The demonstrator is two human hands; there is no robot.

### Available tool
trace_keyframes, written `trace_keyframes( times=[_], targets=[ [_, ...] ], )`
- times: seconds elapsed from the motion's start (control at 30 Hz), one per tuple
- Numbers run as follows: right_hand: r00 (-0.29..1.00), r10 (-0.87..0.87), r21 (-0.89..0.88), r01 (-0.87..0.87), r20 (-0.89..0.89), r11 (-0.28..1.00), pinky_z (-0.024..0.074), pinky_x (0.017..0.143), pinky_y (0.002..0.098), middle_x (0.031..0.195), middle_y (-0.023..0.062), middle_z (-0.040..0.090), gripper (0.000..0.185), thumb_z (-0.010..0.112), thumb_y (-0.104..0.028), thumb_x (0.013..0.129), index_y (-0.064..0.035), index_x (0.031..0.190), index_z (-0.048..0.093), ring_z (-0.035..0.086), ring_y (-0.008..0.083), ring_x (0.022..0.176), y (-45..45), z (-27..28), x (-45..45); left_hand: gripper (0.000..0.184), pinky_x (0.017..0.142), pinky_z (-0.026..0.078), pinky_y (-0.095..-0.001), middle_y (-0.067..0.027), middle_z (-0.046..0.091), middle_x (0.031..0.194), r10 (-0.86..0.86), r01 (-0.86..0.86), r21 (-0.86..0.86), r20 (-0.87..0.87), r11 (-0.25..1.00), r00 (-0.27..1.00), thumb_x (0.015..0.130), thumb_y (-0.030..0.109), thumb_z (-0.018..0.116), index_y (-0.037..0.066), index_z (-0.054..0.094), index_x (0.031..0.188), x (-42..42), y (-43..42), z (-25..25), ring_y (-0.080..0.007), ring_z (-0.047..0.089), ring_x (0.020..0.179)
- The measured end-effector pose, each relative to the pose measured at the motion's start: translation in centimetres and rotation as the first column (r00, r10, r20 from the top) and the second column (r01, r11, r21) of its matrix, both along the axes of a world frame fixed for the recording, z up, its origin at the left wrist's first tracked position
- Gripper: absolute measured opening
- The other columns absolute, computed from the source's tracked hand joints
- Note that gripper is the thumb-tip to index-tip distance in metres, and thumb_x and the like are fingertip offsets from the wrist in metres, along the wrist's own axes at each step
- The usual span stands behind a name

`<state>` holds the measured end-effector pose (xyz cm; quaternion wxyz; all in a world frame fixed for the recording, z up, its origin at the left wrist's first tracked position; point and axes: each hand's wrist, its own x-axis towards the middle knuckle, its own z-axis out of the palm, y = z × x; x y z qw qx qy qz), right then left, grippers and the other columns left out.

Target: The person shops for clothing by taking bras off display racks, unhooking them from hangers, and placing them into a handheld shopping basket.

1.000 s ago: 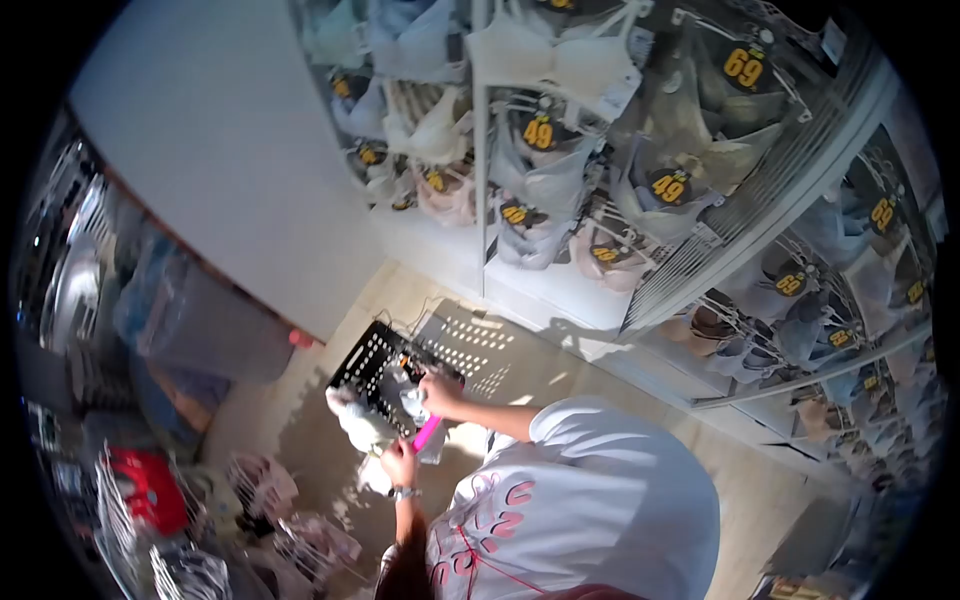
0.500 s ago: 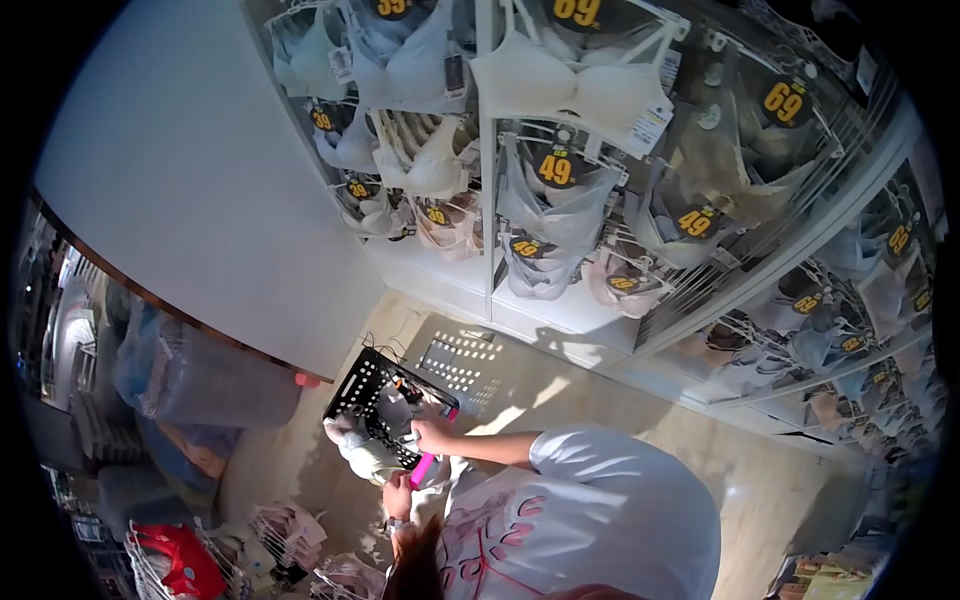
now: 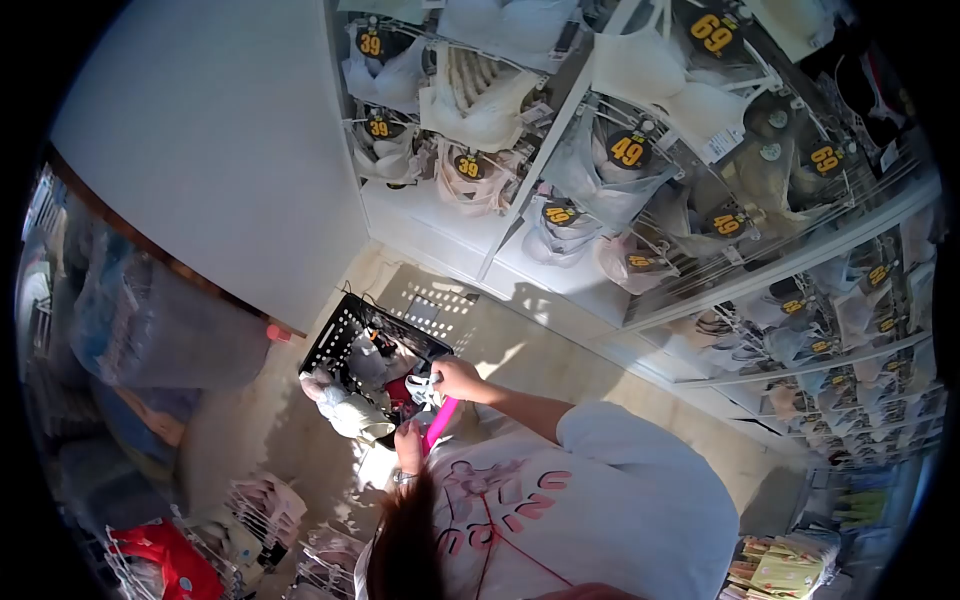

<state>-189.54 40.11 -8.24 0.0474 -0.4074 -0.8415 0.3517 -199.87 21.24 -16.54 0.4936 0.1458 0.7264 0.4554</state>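
Observation:
A black shopping basket (image 3: 322,340) with a magenta handle (image 3: 440,425) is in front of my body. My left hand (image 3: 408,445), a band on its wrist, is closed at the lower end of the handle by the rim. Over the opposite end of the basket my right hand (image 3: 458,381) is closed on a white strappy garment (image 3: 424,390). Inside lie a grey garment (image 3: 372,366) and a dark red item (image 3: 401,392). A pale cream bra (image 3: 360,418) hangs over the basket's left side.
Racks of bras with price discs (image 3: 628,150) line the wall ahead and right. A white panel (image 3: 210,150) stands at left, with plastic-wrapped goods (image 3: 190,330) beside it. A red garment (image 3: 165,560) hangs on a low rack at lower left.
My view has shifted, and the basket appears higher and further left. My right hand has lifted from among the contents; the white strappy garment and the dark red item now show.

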Motion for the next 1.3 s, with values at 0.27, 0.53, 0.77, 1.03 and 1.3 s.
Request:
trace_keyframes(
  times=[0.27, 0.53, 0.77, 1.03, 1.3],
  targets=[
    [0.999, 0.028, 0.073, -0.031, 0.034, 0.997, 0.0478, 0.070, 0.0406, 0.080, 0.0129, 0.063, 0.020, 0.068, -0.018, 0.067, -0.0061, 0.080, 0.060, 0.061, 0.0319, 0.080, 0.2, 0.6, -0.3, 0.032, 0.072, 0.048, -0.0343, -0.0192, 0.068, 0.084, 0.024, -0.033, -0.079, -0.114, 0.996, 0.993, 0.084, 0.026, 0.058, -0.002, 0.066, 0.097, 1.1, 1.0, 0.1, -0.0260, 0.066, 0.080],
    [1.000, -0.004, 0.051, 0.003, 0.007, 0.999, 0.0490, 0.066, 0.0393, 0.077, 0.0117, 0.063, 0.017, 0.068, -0.018, 0.069, -0.0069, 0.079, 0.061, 0.062, 0.0301, 0.075, 0.2, 0.6, -0.1, 0.036, 0.074, 0.049, -0.0357, -0.0183, 0.067, 0.085, -0.062, 0.020, -0.157, -0.266, 0.987, 0.962, 0.083, 0.032, 0.061, 0.001, 0.064, 0.102, 0.9, 1.5, 1.3, -0.0270, 0.065, 0.082],
    [1.000, -0.019, -0.008, 0.019, -0.019, 1.000, 0.0487, 0.066, 0.0384, 0.078, 0.0125, 0.062, 0.019, 0.067, -0.016, 0.069, -0.0068, 0.084, 0.060, 0.062, 0.0298, 0.073, 0.4, 0.7, -0.2, 0.042, 0.075, 0.050, -0.0349, -0.0170, 0.067, 0.091, -0.009, -0.026, -0.151, -0.228, 0.988, 0.974, 0.079, 0.035, 0.066, 0.004, 0.062, 0.108, 0.7, 1.6, 2.9, -0.0259, 0.065, 0.082],
    [0.998, 0.040, -0.009, -0.040, 0.053, 0.999, 0.0485, 0.069, 0.0419, 0.079, 0.0156, 0.065, 0.018, 0.065, -0.019, 0.070, -0.0080, 0.083, 0.061, 0.063, 0.0342, 0.077, 0.3, 1.9, -0.4, 0.053, 0.082, 0.048, -0.0321, -0.0181, 0.065, 0.101, -0.020, -0.013, -0.146, -0.222, 0.989, 0.975, 0.070, 0.029, 0.073, -0.002, 0.059, 0.110, 0.6, 1.8, 4.3, -0.0241, 0.064, 0.093],
    [0.999, 0.012, -0.006, -0.012, 0.030, 1.000, 0.0483, 0.066, 0.0424, 0.075, 0.0151, 0.064, 0.015, 0.064, -0.020, 0.072, -0.0089, 0.081, 0.060, 0.063, 0.0349, 0.074, -0.5, 1.6, 0.6, 0.045, 0.075, 0.050, -0.0362, -0.0210, 0.066, 0.089, -0.019, -0.020, -0.124, -0.302, 0.992, 0.953, 0.072, 0.026, 0.068, -0.002, 0.059, 0.106, 1.7, 1.4, 3.3, -0.0297, 0.066, 0.083]
  ],
)
